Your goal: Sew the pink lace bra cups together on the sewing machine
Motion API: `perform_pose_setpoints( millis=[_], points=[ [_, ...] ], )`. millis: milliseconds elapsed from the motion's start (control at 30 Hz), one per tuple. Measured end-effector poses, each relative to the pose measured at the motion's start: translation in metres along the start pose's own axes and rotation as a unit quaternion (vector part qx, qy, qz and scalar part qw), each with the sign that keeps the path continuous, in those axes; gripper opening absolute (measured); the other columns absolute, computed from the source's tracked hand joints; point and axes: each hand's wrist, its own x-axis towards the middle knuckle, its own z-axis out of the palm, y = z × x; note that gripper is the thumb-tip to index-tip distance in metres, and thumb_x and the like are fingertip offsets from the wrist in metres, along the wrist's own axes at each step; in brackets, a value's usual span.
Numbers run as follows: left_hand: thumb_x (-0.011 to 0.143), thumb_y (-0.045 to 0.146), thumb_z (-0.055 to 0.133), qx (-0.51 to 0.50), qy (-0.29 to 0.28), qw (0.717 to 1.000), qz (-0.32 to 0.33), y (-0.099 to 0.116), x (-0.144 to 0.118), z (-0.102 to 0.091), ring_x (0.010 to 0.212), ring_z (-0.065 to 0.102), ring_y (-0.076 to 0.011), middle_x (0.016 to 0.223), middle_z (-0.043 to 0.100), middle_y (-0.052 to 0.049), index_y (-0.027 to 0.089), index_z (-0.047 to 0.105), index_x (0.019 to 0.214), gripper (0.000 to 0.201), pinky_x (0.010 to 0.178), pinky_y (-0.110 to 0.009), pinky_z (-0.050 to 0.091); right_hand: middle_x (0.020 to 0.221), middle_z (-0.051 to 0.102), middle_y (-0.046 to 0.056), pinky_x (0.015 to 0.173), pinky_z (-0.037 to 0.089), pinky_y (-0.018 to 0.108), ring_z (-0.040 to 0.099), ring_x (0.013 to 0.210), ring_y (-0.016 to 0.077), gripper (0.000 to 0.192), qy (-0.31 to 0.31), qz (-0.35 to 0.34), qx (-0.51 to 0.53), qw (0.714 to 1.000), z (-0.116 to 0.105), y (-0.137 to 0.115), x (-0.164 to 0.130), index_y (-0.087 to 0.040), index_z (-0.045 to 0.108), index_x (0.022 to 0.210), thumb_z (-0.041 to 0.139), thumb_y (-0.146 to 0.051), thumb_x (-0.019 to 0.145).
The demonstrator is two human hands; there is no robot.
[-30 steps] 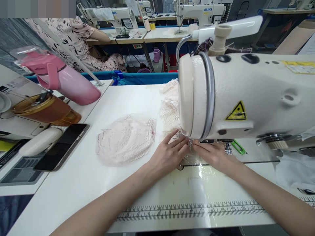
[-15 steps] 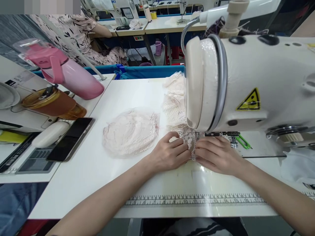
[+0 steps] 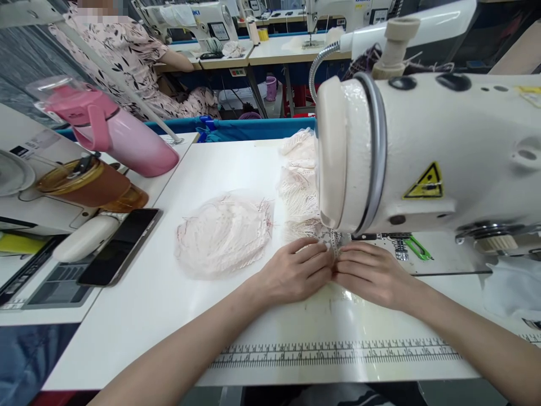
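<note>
Under the head of a white sewing machine (image 3: 350, 152) lies a strip of pale lace (image 3: 333, 238). My left hand (image 3: 298, 270) grips the near end of the lace, fingers curled together. Close beside it, my right hand (image 3: 372, 273) presses the lace from the other side, its fingers held together. The fingertips of both hands almost meet and cover most of the near lace. Behind them, gathered fringed lace (image 3: 300, 189) runs along the left of the machine head. The needle area is hidden by the machine head.
A sheer bundle of pale fabric (image 3: 226, 234) lies on the white table to the left. Further left are a phone (image 3: 120, 248), a pink bottle (image 3: 122, 132) and an amber cup (image 3: 95, 186). Green thread snips (image 3: 418, 248) rest by the machine bed. Another person (image 3: 127, 56) sits beyond.
Both hands have drawn closer together over the lace, and less of it shows between them. The left fingers have flattened forward. The whole view has tilted slightly.
</note>
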Motion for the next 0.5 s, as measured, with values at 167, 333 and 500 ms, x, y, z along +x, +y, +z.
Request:
perform_pose_setpoints(
  millis=[167, 333, 500],
  points=[
    [0.085, 0.025, 0.045, -0.040, -0.087, 0.992, -0.081, -0.0016, -0.0051, 0.0042, 0.125, 0.051, -0.0267, 0.132, 0.057, -0.015, 0.007, 0.052, 0.122, 0.042, 0.101, -0.040, 0.046, 0.095, 0.071, 0.001, 0.096, 0.052, 0.037, 0.062, 0.100, 0.0153, 0.019, -0.004, 0.011, 0.001, 1.000, 0.0018, -0.0012, -0.0008, -0.020, 0.065, 0.097, 0.053, -0.008, 0.089],
    [0.083, 0.027, 0.045, -0.039, -0.114, 0.988, -0.097, -0.0019, -0.0079, 0.0063, 0.129, 0.048, -0.0270, 0.135, 0.055, -0.014, 0.008, 0.047, 0.133, 0.053, 0.104, -0.042, 0.044, 0.091, 0.071, 0.001, 0.089, 0.054, 0.034, 0.063, 0.095, 0.0149, 0.018, 0.003, 0.020, -0.007, 1.000, 0.0045, -0.0035, -0.0002, -0.020, 0.065, 0.094, 0.053, -0.008, 0.089],
    [0.083, 0.027, 0.044, -0.042, -0.121, 0.987, -0.098, -0.0034, -0.0067, 0.0053, 0.130, 0.047, -0.0259, 0.134, 0.057, -0.012, 0.010, 0.049, 0.133, 0.053, 0.104, -0.042, 0.043, 0.084, 0.071, 0.001, 0.076, 0.054, 0.029, 0.064, 0.088, 0.0142, 0.016, -0.001, 0.018, -0.012, 1.000, 0.0028, -0.0047, 0.0042, -0.017, 0.064, 0.092, 0.052, -0.007, 0.089]
  ],
)
